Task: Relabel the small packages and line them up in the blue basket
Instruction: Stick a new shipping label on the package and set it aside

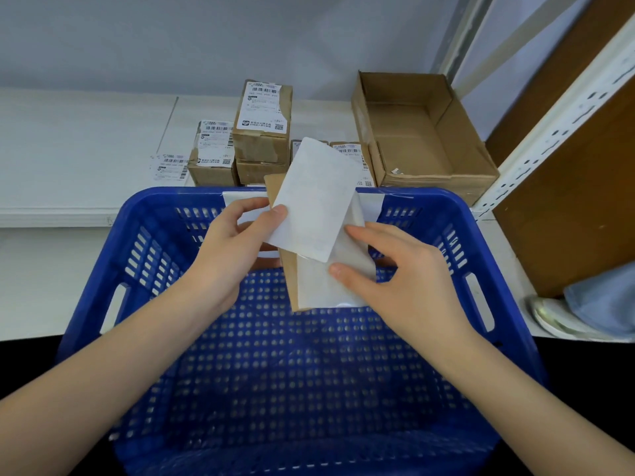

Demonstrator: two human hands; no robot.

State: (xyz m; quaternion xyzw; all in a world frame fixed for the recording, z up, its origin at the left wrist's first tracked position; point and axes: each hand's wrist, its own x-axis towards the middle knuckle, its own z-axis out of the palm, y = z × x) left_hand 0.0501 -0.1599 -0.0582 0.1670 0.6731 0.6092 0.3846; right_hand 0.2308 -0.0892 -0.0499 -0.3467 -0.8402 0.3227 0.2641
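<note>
Small cardboard package (292, 283) at frame center, over blue basket (103, 269): left hand (233, 249) pinches white label (314, 197); right hand (395, 280) grips package.

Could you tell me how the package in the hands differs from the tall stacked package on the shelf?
The held package hangs tilted over the blue basket; the stacked package sits on another box. The held one's white label is peeled up, pinched by the left hand, its visible side blank; the stacked one's label lies flat, showing barcodes. The right hand steadies the held one. Both are brown cardboard.
</note>
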